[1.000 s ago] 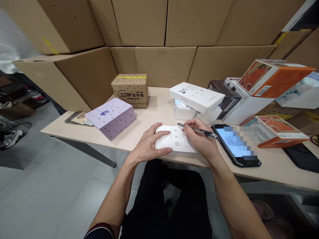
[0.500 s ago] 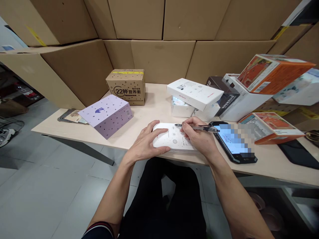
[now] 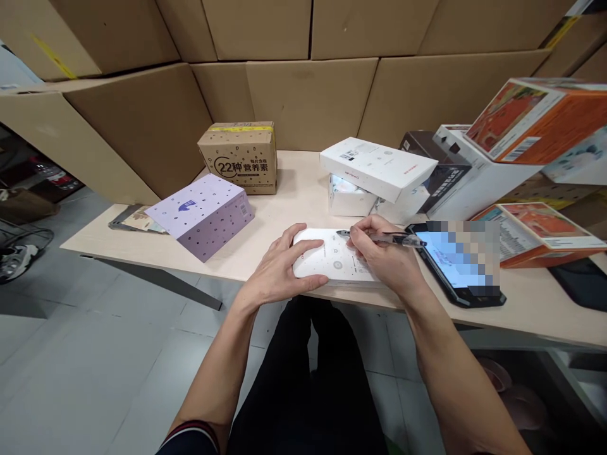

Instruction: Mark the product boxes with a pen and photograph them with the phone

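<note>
A small white printed box (image 3: 332, 258) lies flat at the front edge of the table. My left hand (image 3: 287, 265) is spread around its left end, fingers on the far side and top, thumb along the near side. A pen (image 3: 391, 238) is gripped in my right hand (image 3: 386, 253), which rests over the box's right end. The pen's tip is at the top face of the box, near its far edge; whether it touches, I cannot tell. Just right of that hand lies a dark-cased phone (image 3: 455, 262) with a lit, partly blurred screen.
A lilac box (image 3: 202, 212) and a brown carton (image 3: 239, 158) stand on the left of the table (image 3: 289, 202). Behind my hands, a white box (image 3: 377, 165) rests on other boxes. Orange boxes (image 3: 535, 120) are at the right. Large cartons (image 3: 313, 101) wall the back.
The view has shifted slightly, so the boxes at the right appear farther right. Both hands keep their hold on the white box and the pen, with little visible movement.
</note>
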A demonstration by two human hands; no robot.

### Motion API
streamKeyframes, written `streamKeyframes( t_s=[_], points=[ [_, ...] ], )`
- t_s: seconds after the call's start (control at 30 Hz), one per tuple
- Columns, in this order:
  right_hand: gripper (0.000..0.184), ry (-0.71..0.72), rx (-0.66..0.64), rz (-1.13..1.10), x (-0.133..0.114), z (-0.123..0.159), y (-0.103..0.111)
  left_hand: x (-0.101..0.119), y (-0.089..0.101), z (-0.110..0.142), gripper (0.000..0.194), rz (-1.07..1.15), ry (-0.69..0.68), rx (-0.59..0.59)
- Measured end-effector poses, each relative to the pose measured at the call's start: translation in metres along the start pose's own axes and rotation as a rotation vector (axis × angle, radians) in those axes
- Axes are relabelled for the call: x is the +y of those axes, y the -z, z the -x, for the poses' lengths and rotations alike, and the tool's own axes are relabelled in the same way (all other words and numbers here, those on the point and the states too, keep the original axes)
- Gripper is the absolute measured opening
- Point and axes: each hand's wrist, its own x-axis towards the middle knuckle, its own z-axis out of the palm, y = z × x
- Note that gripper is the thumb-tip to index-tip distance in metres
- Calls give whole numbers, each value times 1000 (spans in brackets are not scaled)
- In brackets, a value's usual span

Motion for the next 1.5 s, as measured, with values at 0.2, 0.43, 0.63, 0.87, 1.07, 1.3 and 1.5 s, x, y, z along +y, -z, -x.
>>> streamKeyframes(
  t_s=[0.2,0.43,0.63,0.87,1.07,1.3,1.5],
  points=[
    [23,-20,60,-90,1,2,0,-1,0,0,64,-13,8,-17],
    [22,183,307,68,6,15,11,-2,3,3,65,19,23,-47],
    [30,417,237,610,30,28,60,-4,4,2,66,12,15,-62],
    [46,485,-136,1241,50,21,85,-5,4,4,64,6,28,-84],
    [45,538,-169,1311,59,14,89,-5,2,5,62,-18,15,-62],
    [52,378,150,1011,76,42,114,-4,2,4,60,-31,1,-39],
    [89,17,173,880,92,74,108,-1,3,3,61,6,9,-33]
  ],
)
